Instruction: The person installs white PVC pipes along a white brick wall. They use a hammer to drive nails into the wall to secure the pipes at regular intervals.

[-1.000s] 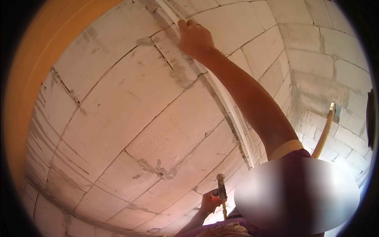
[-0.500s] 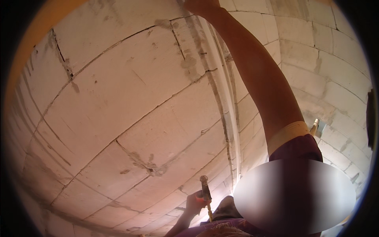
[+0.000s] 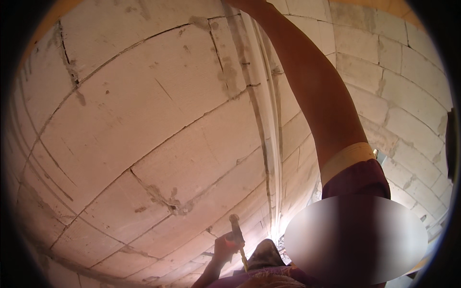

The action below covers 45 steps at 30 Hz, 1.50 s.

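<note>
At the lower middle, my left hand [image 3: 224, 247] is closed around a hammer [image 3: 236, 229]. It grips near the dark head, which points up, and the thin yellowish handle runs down toward my clothing. My right arm [image 3: 319, 96], in a dark purple sleeve with a pale cuff, stretches up to the top edge. There my right hand [image 3: 249, 4] lies by the upper end of a long pale strip [image 3: 271, 115] that runs down the wall. The frame cuts off its fingers, so what they touch or hold is hidden.
A wall of large pale blocks [image 3: 144, 110] with dark joints and mortar smears fills the left and middle. Another block wall [image 3: 408, 101] stands at the right. A dark object [image 3: 451, 144] shows at the right rim. Bright light comes from low behind the strip.
The view has shifted slightly, so the wall and strip sit further left. The hammer and left hand appear a little left and lower. My right hand shows less at the top edge.
</note>
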### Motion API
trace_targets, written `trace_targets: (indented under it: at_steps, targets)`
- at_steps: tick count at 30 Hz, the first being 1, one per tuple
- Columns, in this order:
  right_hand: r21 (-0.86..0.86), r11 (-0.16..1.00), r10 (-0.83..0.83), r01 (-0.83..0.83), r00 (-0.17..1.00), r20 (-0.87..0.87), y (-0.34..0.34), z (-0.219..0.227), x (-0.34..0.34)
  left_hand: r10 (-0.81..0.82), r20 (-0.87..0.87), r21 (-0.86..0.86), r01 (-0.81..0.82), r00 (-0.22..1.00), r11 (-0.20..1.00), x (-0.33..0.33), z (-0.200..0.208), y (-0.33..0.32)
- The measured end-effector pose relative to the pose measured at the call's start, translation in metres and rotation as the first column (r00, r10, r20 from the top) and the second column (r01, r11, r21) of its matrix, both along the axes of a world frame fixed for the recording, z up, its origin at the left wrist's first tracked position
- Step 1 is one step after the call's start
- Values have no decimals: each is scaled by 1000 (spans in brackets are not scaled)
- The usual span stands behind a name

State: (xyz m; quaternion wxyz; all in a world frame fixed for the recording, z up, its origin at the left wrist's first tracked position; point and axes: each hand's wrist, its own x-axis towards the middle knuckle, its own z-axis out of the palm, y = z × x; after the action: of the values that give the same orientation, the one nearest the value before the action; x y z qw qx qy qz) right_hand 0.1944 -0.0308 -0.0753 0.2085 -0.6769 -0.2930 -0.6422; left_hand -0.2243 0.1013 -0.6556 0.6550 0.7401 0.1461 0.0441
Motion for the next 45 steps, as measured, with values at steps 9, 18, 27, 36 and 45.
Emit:
trace_targets:
  at_steps: [9,18,27,36,45]
  targets:
    - [153,985,91,-79,993,-75,12,-11,-12,68,-46,23,-67,997,998,-2,14,3]
    - [315,935,263,-161,913,-312,-9,-7,-38,57,-24,10,-57,998,998,0,5,7]
    - [362,919,202,-158,976,-86,11,0,-19,133,-33,-126,-136,991,983,-4,5,10]
    - [753,325,863,-573,505,12,-79,3,-61,196,-13,-154,-196,981,969,3,4,10]
    - [862,-6,957,-507,247,152,-159,-121,-41,62,-16,-80,-63,998,995,12,0,1]
